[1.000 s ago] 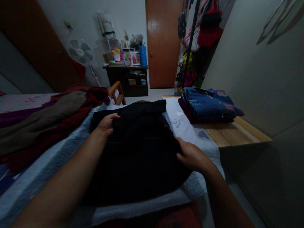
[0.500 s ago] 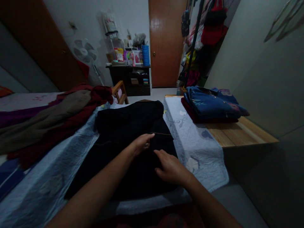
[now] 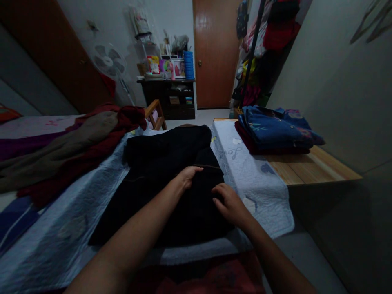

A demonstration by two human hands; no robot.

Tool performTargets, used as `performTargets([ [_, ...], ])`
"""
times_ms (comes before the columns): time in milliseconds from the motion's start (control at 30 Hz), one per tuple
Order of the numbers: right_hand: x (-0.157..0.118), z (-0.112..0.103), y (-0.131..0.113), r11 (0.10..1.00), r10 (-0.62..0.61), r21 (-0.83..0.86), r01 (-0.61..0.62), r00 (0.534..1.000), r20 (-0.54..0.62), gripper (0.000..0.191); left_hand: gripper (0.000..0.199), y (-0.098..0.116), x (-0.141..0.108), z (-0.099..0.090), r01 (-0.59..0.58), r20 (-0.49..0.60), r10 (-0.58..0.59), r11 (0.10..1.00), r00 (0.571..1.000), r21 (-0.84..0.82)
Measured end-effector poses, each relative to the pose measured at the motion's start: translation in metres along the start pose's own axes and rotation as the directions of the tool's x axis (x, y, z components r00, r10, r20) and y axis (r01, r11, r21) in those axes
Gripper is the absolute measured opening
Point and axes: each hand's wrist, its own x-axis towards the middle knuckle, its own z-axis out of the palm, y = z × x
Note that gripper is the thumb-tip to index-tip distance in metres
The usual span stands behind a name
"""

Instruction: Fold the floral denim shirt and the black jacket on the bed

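Observation:
A black garment point(image 3: 165, 151) with long seams lies spread on a pale quilt point(image 3: 226, 139) in front of me. My left hand point(image 3: 187, 177) rests on its middle, near a thin brown seam line, one finger stretched to the right and the others partly hidden. Closer to the garment's right edge is my right hand point(image 3: 228, 203), its fingers bent and the thumb held apart from them. Nothing shows between its fingertips. Part of the cloth is hidden by my forearms.
A folded stack of clothes with a blue floral garment point(image 3: 275, 128) on top sits on a wooden board point(image 3: 318, 167) at right. Loose clothes point(image 3: 82, 147) are heaped at left. A fan point(image 3: 110, 61), a dark cabinet point(image 3: 168, 102) and a door point(image 3: 214, 57) stand at the back.
My right hand has moved right across the black garment, its fingers more bent than before. My left hand has shifted slightly right. The camera view has tilted a little.

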Motion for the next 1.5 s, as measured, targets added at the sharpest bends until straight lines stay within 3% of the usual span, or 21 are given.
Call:
performTargets([
  [100, -0.009, 0.003, 0.010, 0.999, -0.030, -0.023, 0.029, 0.999, -0.023, 0.025, 0.032, -0.004, -0.001, -0.003, 0.092, 0.145, -0.075, 0.990, 0.987, -0.111],
  [233, -0.022, 0.000, 0.015, 0.998, -0.054, -0.032, 0.056, 0.997, 0.055, 0.030, 0.040, -0.020, -0.002, -0.009, 0.109, 0.263, -0.041, 0.963, 0.964, -0.247],
  [467, -0.047, 0.007, 0.016, 0.982, -0.082, -0.147, 0.119, 0.968, 0.235, 0.092, 0.041, -0.051, -0.012, -0.016, 0.184, 0.342, -0.077, 0.939, 0.937, -0.292],
  [633, -0.060, 0.023, 0.012, 0.948, -0.103, -0.292, 0.123, 0.991, 0.082, 0.088, 0.044, -0.066, -0.027, -0.011, 0.178, 0.343, -0.048, 0.917, 0.938, -0.356],
  [733, -0.069, 0.027, 0.012, 0.935, -0.040, -0.356, 0.009, 0.996, -0.078, 0.086, 0.043, -0.074, -0.036, -0.003, 0.151, 0.315, -0.028, 0.915, 0.949, -0.373],
  [833, -0.079, 0.025, 0.017, 0.908, 0.098, -0.385, -0.165, 0.977, -0.188, 0.073, 0.039, -0.078, -0.044, 0.005, 0.109, 0.243, -0.034, 0.946, 0.969, -0.304],
  [933, -0.085, 0.024, 0.021, 0.889, 0.178, -0.389, -0.242, 0.965, -0.192, 0.061, 0.036, -0.078, -0.050, 0.012, -0.087, 0.056, 0.096, 0.985, 0.994, -0.147],
  [967, -0.086, 0.025, 0.022, 0.889, 0.181, -0.391, -0.241, 0.966, -0.184, 0.059, 0.039, -0.078, -0.052, 0.014, -0.188, -0.026, 0.187, 0.980, 0.982, -0.064],
  [1033, -0.087, 0.027, 0.023, 0.892, 0.166, -0.394, -0.222, 0.971, -0.171, 0.060, 0.052, -0.078, -0.056, 0.015, -0.340, -0.181, 0.364, 0.928, 0.914, 0.153],
  [1100, -0.086, 0.029, 0.022, 0.896, 0.151, -0.393, -0.208, 0.974, -0.171, 0.062, 0.061, -0.080, -0.058, 0.014, -0.367, -0.251, 0.468, 0.858, 0.847, 0.359],
  [1133, -0.085, 0.030, 0.021, 0.899, 0.145, -0.387, -0.205, 0.973, -0.178, 0.064, 0.061, -0.082, -0.059, 0.013, -0.365, -0.238, 0.494, 0.825, 0.836, 0.431],
  [1233, -0.083, 0.030, 0.021, 0.902, 0.137, -0.375, -0.213, 0.966, -0.219, 0.063, 0.047, -0.091, -0.060, 0.009, -0.384, -0.083, 0.498, 0.754, 0.863, 0.534],
  [1333, -0.082, 0.027, 0.023, 0.886, 0.144, -0.399, -0.238, 0.957, -0.251, 0.061, 0.023, -0.096, -0.062, 0.009, -0.333, -0.027, 0.401, 0.795, 0.916, 0.507],
  [1500, -0.082, 0.027, 0.027, 0.887, 0.163, -0.396, -0.236, 0.964, -0.211, 0.061, 0.018, -0.093, -0.080, 0.019, -0.228, 0.004, 0.229, 0.964, 0.973, 0.136],
])
